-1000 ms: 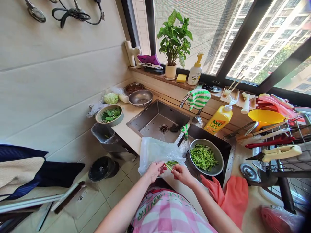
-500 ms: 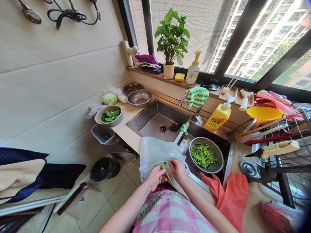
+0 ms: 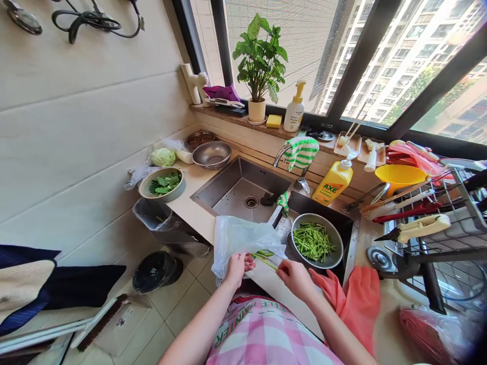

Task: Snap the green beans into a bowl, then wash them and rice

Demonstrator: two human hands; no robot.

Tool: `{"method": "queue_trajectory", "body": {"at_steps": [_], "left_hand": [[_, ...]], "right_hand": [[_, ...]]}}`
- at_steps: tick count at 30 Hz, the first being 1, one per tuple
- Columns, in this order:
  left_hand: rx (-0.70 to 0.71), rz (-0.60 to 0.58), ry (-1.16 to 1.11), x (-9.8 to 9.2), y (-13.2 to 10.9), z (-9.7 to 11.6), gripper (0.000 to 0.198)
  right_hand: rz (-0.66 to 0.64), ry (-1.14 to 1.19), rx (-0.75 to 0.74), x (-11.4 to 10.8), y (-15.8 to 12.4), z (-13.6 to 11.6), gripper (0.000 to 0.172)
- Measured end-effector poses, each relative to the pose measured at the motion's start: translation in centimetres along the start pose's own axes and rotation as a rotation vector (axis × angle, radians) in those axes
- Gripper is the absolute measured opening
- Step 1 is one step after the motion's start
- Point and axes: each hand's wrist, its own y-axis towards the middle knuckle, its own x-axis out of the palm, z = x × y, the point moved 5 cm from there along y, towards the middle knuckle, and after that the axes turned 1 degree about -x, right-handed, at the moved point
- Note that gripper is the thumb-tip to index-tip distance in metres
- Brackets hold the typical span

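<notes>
Over the sink's front edge, a thin green vegetable stem [image 3: 269,262] with a leaf [image 3: 265,252] stretches between my hands. My left hand [image 3: 238,267] has its fingers curled around the stem's left end. At the other end, my right hand [image 3: 293,277] pinches the stem between thumb and fingers. Beneath and behind them lies a translucent plastic bag [image 3: 238,234], whose contents are hard to make out. To the right, a grey bowl [image 3: 340,242] of cut green stems [image 3: 314,241] stands in the smaller sink basin.
The larger sink basin [image 3: 232,195] lies ahead. A colander [image 3: 143,188] with leaves and a metal bowl [image 3: 212,154] stand at left, above a bin [image 3: 167,228]. Red rubber gloves [image 3: 361,299] drape the counter at right, near a knife [image 3: 422,227] and wire rack [image 3: 467,200].
My hands have moved apart, the right one shifting right, and the stem now spans the gap between them. The view has swung slightly to the right.
</notes>
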Motion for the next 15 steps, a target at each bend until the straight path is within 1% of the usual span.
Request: {"method": "queue_trajectory", "body": {"at_steps": [2,4,5,7,8,10,12,13,15], "left_hand": [[-0.014,0.014,-0.041,0.0,0.0,0.4,0.025],[-0.06,-0.037,-0.13,0.4,-0.7,0.6,0.019],[-0.087,-0.072,-0.185,0.7,-1.1,0.7,0.014],[-0.153,-0.12,-0.268,1.2,-2.1,0.7,0.006],[-0.188,-0.117,-0.284,1.3,-2.5,0.6,0.007],[-0.253,-0.073,-0.254,1.2,-3.0,0.2,0.009],[-0.272,-0.066,-0.127,1.2,-2.9,0.0,0.011],[-0.242,-0.075,0.0,1.1,-2.6,0.1,0.014],[-0.097,-0.081,0.373,1.0,-1.8,0.9,0.021]], "right_hand": [[-0.091,0.151,0.113,-1.7,-1.5,2.1,0.014],[-0.164,0.305,0.223,-3.4,-3.1,3.9,0.019],[-0.183,0.37,0.253,-4.2,-3.8,4.6,0.023],[-0.186,0.48,0.262,-5.9,-4.9,5.4,0.029],[-0.17,0.536,0.256,-6.6,-5.2,5.6,0.031],[-0.116,0.663,0.268,-7.7,-5.6,6.0,0.034],[-0.06,0.809,0.299,-8.2,-5.5,6.3,0.035],[-0.035,0.875,0.31,-8.2,-5.4,6.4,0.035],[0.011,0.965,0.32,-8.2,-4.9,6.5,0.036]]}}
